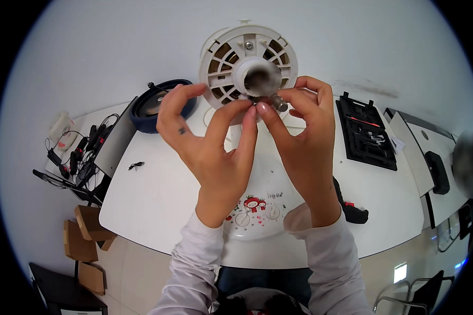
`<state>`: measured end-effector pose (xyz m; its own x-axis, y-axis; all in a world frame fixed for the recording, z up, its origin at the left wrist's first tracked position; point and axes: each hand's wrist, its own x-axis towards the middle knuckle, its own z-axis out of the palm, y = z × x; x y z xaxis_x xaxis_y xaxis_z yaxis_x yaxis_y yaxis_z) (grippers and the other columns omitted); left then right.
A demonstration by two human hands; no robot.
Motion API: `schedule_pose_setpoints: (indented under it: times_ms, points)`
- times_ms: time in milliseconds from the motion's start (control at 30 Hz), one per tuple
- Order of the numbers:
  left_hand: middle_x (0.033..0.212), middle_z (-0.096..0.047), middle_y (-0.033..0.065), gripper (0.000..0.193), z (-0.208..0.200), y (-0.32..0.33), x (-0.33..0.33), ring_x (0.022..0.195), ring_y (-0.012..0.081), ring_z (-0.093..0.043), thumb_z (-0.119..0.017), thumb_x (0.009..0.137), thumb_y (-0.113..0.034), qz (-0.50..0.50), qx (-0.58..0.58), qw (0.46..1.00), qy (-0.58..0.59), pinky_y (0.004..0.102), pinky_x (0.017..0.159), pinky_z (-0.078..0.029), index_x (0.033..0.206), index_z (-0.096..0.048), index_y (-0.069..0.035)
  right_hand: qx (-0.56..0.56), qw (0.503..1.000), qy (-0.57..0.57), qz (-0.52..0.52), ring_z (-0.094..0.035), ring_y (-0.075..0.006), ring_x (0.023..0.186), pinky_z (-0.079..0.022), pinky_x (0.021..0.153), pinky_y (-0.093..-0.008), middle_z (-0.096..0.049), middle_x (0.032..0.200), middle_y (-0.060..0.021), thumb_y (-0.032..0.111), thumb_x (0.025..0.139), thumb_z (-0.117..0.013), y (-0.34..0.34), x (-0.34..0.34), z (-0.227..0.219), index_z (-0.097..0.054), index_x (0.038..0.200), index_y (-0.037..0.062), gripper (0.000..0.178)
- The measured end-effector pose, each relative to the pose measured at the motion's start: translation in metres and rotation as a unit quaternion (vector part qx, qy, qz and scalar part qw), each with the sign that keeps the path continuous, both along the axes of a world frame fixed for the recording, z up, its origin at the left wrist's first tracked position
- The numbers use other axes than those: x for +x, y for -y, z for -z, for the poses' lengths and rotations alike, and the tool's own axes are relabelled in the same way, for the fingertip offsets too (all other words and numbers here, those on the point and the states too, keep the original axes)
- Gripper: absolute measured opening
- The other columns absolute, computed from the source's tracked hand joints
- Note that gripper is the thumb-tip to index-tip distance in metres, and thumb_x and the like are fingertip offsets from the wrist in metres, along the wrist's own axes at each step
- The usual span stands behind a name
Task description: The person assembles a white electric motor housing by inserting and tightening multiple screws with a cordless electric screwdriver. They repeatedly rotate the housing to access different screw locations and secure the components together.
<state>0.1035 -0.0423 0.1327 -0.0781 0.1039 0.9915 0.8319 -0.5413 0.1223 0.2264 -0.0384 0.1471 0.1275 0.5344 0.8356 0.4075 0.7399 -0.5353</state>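
Note:
A white fan motor housing (249, 39) with a round slotted grille faces me at the far middle of the table. A blurred grey tube-like part (268, 79) sticks out of its central collar. My left hand (210, 142) pinches with thumb and forefinger just under that collar, its other fingers spread. There my right hand (305, 126) meets it, thumb and forefinger closed close to a short silvery metal cylinder (280, 103). Whatever tiny piece sits between the fingertips is hidden. Below the wrists lies the fan's white base (252, 231), with cartoon strawberry figures and two round knobs.
A dark blue round part (142, 118) lies left of the housing, and a small black cable (136, 166) nearer me. To the right are an open black tool case (368, 131) and a black power tool (355, 214). Cardboard boxes (81, 241) stand on the floor at left.

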Motion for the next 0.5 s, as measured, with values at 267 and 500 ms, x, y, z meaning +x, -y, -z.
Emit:
schedule_pose_setpoints:
  times_ms: [267, 500]
  points:
    - [0.150, -0.014, 0.0169, 0.084, 0.007, -0.019, -0.003, 0.140, 0.0388, -0.014, -0.068, 0.078, -0.023, 0.299, -0.044, 0.925, 0.230, 0.0596, 0.108, -0.015, 0.144, -0.019, -0.004, 0.007, 0.999, 0.047, 0.025, -0.052, -0.0296, 0.103, -0.049, 0.071, -0.0368, -0.054, 0.101, -0.0132, 0.010, 0.075, -0.072, 0.004, -0.002, -0.009, -0.065, 0.082, 0.0072, 0.010]
    - [0.148, -0.026, 0.0171, 0.084, 0.002, -0.039, -0.011, 0.135, 0.0269, -0.031, -0.057, 0.082, -0.023, 0.500, -0.192, 0.792, 0.293, 0.0383, 0.112, -0.024, 0.151, -0.010, -0.010, -0.012, 1.000, 0.025, -0.001, -0.052, -0.0294, 0.102, -0.048, 0.072, -0.0364, -0.054, 0.100, -0.0150, 0.005, 0.075, -0.070, 0.006, -0.004, -0.014, -0.063, 0.081, 0.0041, 0.009]
